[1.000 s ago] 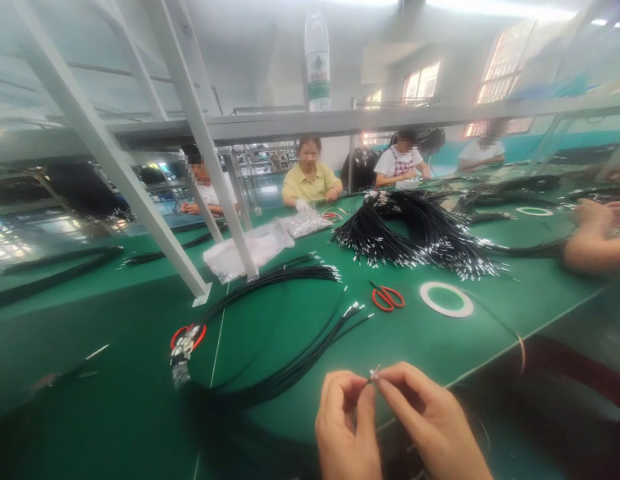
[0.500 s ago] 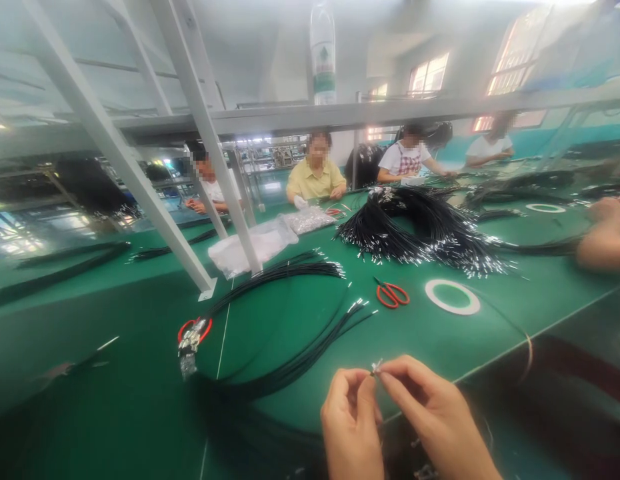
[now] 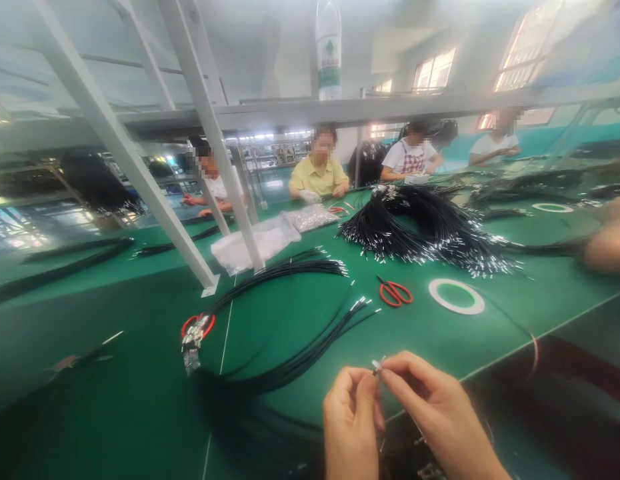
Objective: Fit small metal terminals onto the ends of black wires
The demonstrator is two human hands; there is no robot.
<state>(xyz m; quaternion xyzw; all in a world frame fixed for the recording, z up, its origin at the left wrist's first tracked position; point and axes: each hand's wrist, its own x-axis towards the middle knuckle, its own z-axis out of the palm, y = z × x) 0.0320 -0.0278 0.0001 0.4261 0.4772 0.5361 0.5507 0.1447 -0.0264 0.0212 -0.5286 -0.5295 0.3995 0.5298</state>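
Over the table's front edge, my left hand and my right hand meet fingertip to fingertip, both closed in a pinch. Between them shows a small whitish-silver tip with a dark bit under it, seemingly the end of a black cable. My left thumb and forefinger grip the dark part, and my right fingertips touch the tip; its exact form is too small to tell. Beyond my hands lies a bundle of black cables with white-silver ends. Red-handled scissors and a white tape roll rest behind.
A large coil of black cables lies farther back, near clear plastic bags. Metal shelf posts stand at the left on the green table. Several co-workers sit opposite; a blurred arm reaches in at right.
The view has shifted slightly, so the table's things sit a little farther right. My hands keep the same pinch, with only slight finger movement.
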